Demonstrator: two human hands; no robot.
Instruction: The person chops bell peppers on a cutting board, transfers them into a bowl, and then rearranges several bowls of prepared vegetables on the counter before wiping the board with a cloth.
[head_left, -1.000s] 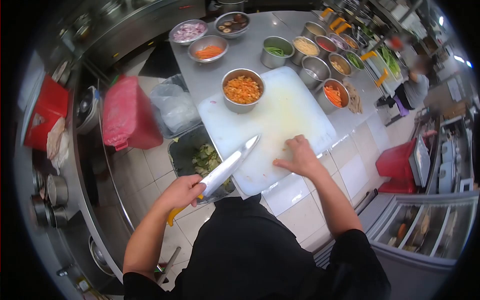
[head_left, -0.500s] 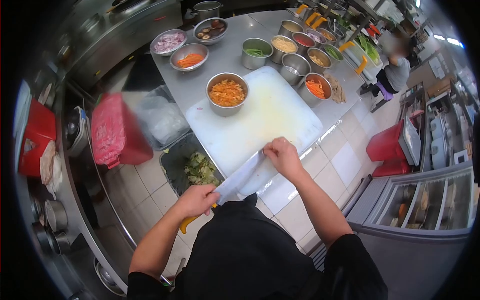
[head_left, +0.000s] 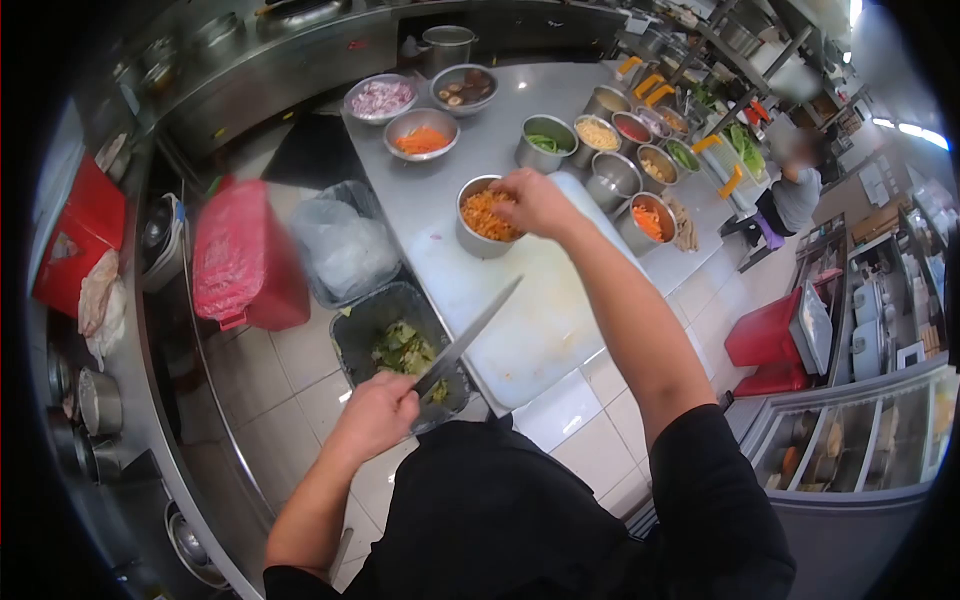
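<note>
In my left hand (head_left: 376,415) is a long kitchen knife (head_left: 470,336), its fingers wrapped round the handle and the blade slanting up over the board's left edge. My right hand (head_left: 540,203) is at a steel bowl (head_left: 482,240) full of diced carrot (head_left: 484,212). Its fingers are bent down over the rim into the carrot; whether they hold any pieces is hidden. The bowl stands on the far left part of a white cutting board (head_left: 540,320), which has a few small scraps on it.
Steel bowls of sliced onion (head_left: 382,98), mushrooms (head_left: 466,92) and carrot strips (head_left: 420,140) stand at the back. Several vegetable pots, one with green strips (head_left: 546,143), line the right. A scrap bin (head_left: 350,345) is below left. A co-worker (head_left: 795,190) is at far right.
My right hand has left the knife tip and reached forward to the diced carrot bowl. The knife has swung up to a steeper angle in my left hand. The view has shifted.
</note>
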